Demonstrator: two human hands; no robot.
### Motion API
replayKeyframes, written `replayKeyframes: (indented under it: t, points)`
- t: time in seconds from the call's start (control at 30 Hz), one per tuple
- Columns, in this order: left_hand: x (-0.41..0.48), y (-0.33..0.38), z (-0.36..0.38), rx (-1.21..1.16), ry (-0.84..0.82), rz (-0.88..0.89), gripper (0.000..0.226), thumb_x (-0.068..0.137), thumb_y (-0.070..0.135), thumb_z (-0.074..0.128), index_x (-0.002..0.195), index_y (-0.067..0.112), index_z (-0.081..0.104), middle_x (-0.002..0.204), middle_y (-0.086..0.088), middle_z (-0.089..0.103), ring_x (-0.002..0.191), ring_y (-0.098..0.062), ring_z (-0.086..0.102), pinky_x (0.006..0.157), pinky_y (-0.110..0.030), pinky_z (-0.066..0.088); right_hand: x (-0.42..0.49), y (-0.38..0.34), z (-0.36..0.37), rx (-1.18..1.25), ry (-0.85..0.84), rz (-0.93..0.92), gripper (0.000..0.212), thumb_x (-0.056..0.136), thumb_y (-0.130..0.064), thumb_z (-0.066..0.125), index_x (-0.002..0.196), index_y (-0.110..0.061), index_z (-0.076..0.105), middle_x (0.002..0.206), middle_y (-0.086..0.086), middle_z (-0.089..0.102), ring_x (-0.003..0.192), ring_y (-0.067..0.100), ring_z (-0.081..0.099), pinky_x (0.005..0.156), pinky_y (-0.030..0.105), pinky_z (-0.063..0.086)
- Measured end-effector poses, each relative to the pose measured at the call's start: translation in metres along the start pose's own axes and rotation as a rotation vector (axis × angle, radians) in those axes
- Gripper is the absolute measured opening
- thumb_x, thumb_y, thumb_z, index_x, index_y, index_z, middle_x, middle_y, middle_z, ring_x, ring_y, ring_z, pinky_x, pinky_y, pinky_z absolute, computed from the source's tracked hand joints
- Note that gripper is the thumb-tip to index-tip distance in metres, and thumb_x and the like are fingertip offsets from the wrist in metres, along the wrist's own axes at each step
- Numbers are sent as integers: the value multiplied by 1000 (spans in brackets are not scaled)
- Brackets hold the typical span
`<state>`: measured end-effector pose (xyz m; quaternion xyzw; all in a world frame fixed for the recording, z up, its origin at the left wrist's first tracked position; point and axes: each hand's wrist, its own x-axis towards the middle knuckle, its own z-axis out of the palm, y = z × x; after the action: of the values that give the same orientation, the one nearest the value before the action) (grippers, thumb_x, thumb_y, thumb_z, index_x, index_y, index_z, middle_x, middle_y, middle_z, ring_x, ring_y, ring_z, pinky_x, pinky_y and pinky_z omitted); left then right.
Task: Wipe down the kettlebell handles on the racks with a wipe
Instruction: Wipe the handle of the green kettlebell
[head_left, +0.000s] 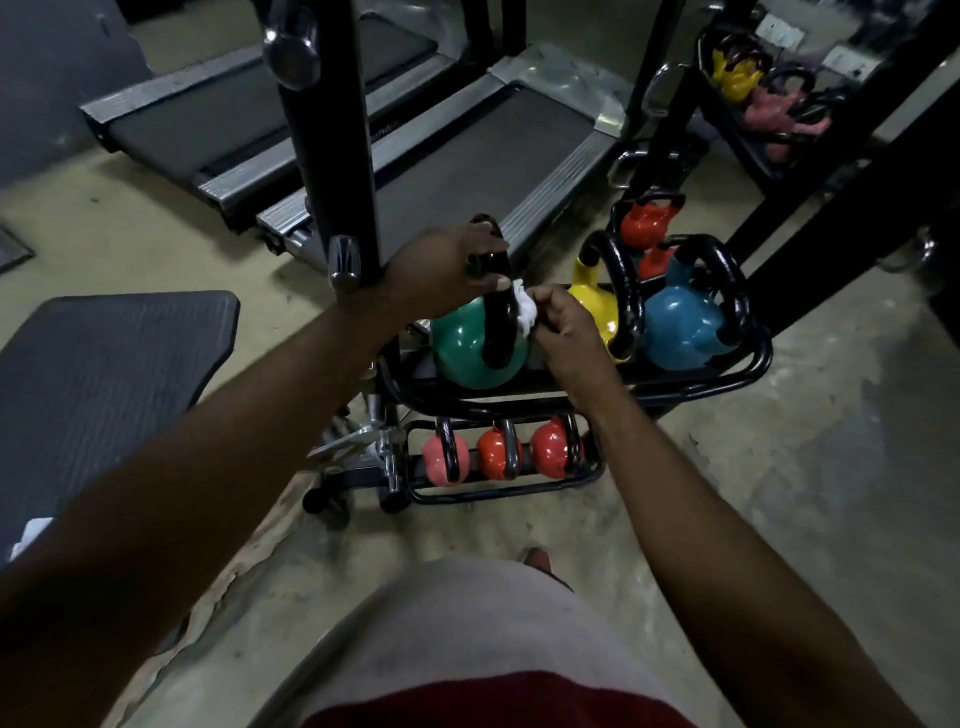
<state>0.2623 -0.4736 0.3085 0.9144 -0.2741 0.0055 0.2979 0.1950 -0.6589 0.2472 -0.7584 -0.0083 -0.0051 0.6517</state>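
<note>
A green kettlebell with a black handle sits at the left end of the black rack's upper tier. My left hand grips the top of that handle. My right hand pinches a white wipe against the handle's right side. A yellow kettlebell and a blue kettlebell stand to the right on the same tier. Three small red and pink kettlebells line the lower tier.
A black steel upright stands just left of the rack. Two treadmills lie behind. A black bench pad is at the left. A mirror at the back right reflects more kettlebells. My knee fills the foreground.
</note>
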Motion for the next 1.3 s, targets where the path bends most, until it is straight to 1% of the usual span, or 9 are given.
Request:
replayKeyframes:
  t: [0.13, 0.23, 0.4, 0.53, 0.67, 0.83, 1.03, 1.17, 1.3]
  points:
    - [0, -14, 5, 17, -5, 15, 50, 88, 41, 70, 134, 23, 61, 148, -7, 49, 133, -22, 50, 107, -27, 37, -1, 7, 3, 160, -131, 165, 24, 85, 5, 58, 99, -14, 62, 99, 10, 66, 92, 21, 61, 76, 27, 51]
    - [1, -21, 9, 0, -12, 4, 52, 88, 43, 70, 135, 26, 60, 150, -6, 47, 135, -20, 48, 108, -23, 33, -19, 14, 1, 188, 23, 136, 14, 82, -8, 57, 85, -18, 67, 90, 9, 64, 87, 24, 55, 78, 38, 45]
    - [3, -23, 9, -42, 0, 13, 57, 80, 50, 73, 130, 24, 65, 143, -10, 54, 129, -19, 54, 105, -21, 36, -52, 19, 21, -495, 260, -297, 7, 87, -16, 72, 93, -13, 72, 95, 1, 62, 88, 12, 60, 76, 23, 50]
    - [1, -21, 8, -66, 4, 12, 70, 73, 67, 61, 129, 25, 65, 141, -8, 56, 128, -17, 55, 108, -31, 42, -48, 24, 35, -933, 271, -602, 13, 95, -20, 65, 103, -12, 72, 89, 5, 60, 83, 22, 56, 68, 36, 46]
    - [1, -22, 9, -61, 21, 18, 53, 83, 43, 75, 130, 22, 64, 144, -10, 53, 129, -20, 54, 109, -29, 40, -35, 2, 57, -1199, 437, -520, 7, 88, -23, 65, 90, -18, 70, 86, 4, 54, 82, 25, 49, 71, 37, 34]
    - [2, -22, 9, -30, 14, 24, 53, 86, 42, 73, 134, 23, 61, 148, -8, 48, 133, -20, 50, 110, -27, 37, -32, -11, 71, -1356, 418, -393, 9, 80, -16, 61, 80, -18, 70, 91, 6, 52, 87, 28, 49, 74, 40, 35]
    - [0, -20, 7, -19, 13, 9, 52, 86, 42, 72, 134, 24, 61, 147, -9, 49, 132, -21, 51, 108, -25, 35, -59, 32, 42, -1005, 319, -455, 6, 86, -11, 67, 91, -13, 70, 90, 3, 59, 87, 23, 55, 72, 40, 45]
    - [0, -19, 7, -46, 18, 17, 51, 85, 41, 74, 131, 22, 63, 145, -10, 51, 131, -22, 53, 108, -26, 37, -59, 27, 22, -506, 256, -170, 19, 89, 0, 61, 97, -15, 69, 98, -8, 70, 94, 6, 64, 83, 24, 51]
    - [2, -21, 7, -70, 7, -6, 55, 82, 45, 75, 131, 22, 64, 145, -10, 51, 132, -20, 52, 108, -25, 36, -22, 10, 3, -292, 43, 155, 16, 92, -2, 55, 101, -13, 64, 94, 0, 72, 83, 11, 65, 76, 32, 50]
